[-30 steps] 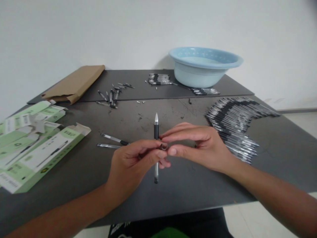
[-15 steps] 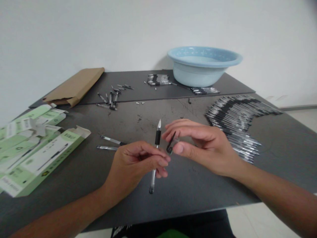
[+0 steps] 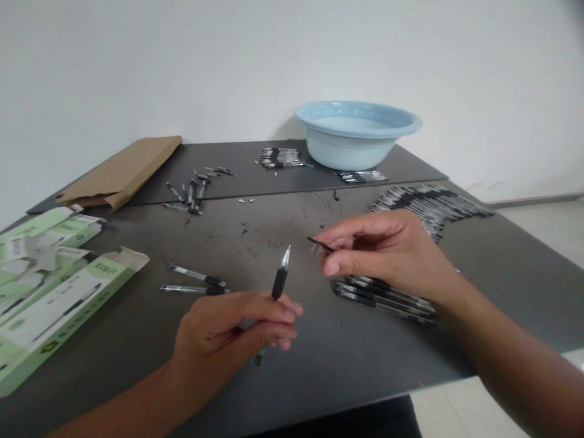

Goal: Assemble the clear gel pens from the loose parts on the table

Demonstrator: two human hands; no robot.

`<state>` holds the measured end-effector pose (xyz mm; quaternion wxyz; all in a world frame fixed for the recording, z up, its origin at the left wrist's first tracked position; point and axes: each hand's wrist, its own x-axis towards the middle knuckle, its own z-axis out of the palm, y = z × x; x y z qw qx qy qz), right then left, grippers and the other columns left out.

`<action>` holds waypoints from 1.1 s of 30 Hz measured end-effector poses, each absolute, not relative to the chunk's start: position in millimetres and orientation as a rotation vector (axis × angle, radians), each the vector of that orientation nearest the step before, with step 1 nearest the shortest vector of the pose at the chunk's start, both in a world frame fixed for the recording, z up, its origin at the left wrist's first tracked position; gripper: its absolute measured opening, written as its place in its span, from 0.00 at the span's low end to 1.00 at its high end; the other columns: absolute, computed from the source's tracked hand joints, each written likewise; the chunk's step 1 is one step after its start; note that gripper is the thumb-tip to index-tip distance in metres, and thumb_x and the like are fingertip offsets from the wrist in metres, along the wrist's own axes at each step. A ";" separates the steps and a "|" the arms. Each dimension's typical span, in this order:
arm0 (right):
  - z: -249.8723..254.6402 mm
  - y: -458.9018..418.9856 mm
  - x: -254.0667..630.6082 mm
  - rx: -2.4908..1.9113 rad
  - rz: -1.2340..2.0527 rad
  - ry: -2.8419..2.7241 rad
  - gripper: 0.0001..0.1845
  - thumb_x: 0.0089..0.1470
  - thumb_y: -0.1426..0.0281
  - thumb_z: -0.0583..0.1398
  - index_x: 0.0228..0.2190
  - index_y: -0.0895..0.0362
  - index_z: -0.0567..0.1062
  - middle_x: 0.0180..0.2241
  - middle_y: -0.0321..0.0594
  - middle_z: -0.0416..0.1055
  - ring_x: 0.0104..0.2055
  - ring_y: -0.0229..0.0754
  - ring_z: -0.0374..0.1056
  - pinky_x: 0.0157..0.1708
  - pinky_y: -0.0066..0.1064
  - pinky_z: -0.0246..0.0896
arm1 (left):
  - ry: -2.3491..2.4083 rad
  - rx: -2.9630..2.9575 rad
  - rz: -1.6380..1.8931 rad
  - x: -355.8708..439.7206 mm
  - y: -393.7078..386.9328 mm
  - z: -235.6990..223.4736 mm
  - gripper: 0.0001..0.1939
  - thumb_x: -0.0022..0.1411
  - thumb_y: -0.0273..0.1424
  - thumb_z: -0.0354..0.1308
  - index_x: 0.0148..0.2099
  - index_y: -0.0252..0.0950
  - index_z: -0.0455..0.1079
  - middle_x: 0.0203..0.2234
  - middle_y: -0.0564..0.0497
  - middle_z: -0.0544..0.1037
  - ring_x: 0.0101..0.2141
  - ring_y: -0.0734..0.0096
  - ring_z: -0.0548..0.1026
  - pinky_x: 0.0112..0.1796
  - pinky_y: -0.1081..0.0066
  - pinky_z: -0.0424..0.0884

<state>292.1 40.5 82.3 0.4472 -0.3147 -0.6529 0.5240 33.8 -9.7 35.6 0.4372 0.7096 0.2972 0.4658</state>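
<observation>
My left hand is closed around an uncapped gel pen, which leans with its silver tip up and its black grip above my fingers. The pen's lower end shows below them. To the right, my right hand pinches a clear pen cap with a black clip between thumb and fingers, apart from the pen tip. Several gel pens lie on the table beneath my right hand. Just beyond my left hand lie two more pens, their ends partly hidden by it.
Green-and-white pen boxes lie at the left, before a brown paper bag. A blue basin stands at the back. Rows of pens and a fanned pile lie farther off. Loose pen parts are scattered at centre-left.
My right hand has turned the cap from steep to nearly level. My left hand has moved left and down, tilting the pen to the right. Pens under my right hand have come into view.
</observation>
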 end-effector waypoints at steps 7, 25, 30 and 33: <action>97.6 39.9 304.5 -0.811 0.948 -1.929 0.12 0.62 0.67 0.70 0.48 0.48 0.87 0.44 0.40 0.82 0.38 0.38 0.77 0.31 0.26 0.74 | 0.690 1.985 1.098 30.6 -9.0 40.1 0.08 0.70 0.26 0.67 0.47 0.44 0.83 0.40 0.52 0.89 0.26 0.74 0.86 0.35 0.78 0.84; 103.4 37.8 311.8 -0.768 0.784 -2.100 0.09 0.63 0.63 0.69 0.43 0.50 0.88 0.39 0.34 0.85 0.36 0.37 0.79 0.32 0.27 0.71 | 0.706 2.074 0.956 27.6 -9.4 40.2 0.11 0.70 0.24 0.67 0.50 0.45 0.81 0.43 0.55 0.88 0.27 0.78 0.86 0.35 0.83 0.82; 101.3 38.8 310.9 -0.745 0.809 -2.149 0.09 0.63 0.64 0.69 0.44 0.52 0.88 0.40 0.35 0.85 0.36 0.36 0.79 0.32 0.26 0.70 | 0.696 2.103 0.897 27.7 -9.2 40.6 0.10 0.71 0.26 0.67 0.51 0.45 0.80 0.44 0.56 0.88 0.28 0.78 0.86 0.36 0.83 0.82; 100.3 39.6 310.7 -0.686 0.827 -2.159 0.09 0.62 0.66 0.70 0.43 0.53 0.88 0.39 0.37 0.85 0.35 0.35 0.78 0.30 0.25 0.69 | 0.676 2.151 0.908 30.1 -8.1 44.2 0.06 0.72 0.27 0.66 0.49 0.43 0.80 0.42 0.55 0.89 0.28 0.78 0.86 0.36 0.84 0.82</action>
